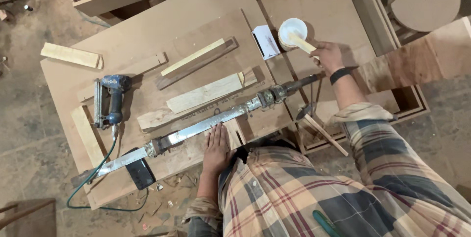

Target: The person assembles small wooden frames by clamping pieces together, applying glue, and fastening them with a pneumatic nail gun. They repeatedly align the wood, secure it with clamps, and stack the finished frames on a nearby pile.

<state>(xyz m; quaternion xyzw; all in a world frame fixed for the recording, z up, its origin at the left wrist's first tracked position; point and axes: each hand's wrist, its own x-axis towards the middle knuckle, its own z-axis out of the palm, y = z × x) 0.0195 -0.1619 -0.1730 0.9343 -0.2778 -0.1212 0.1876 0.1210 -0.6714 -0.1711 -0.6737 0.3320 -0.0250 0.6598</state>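
1. Head view: the left hand lies flat, fingers spread, on the bench, touching the long metal bar clamp.
2. The right hand, arm outstretched, has its grip closed around a wooden stick dipped in the white glue cup.

Board-topped workbench — bearing wood strips, blue nail gun, bar clamp.
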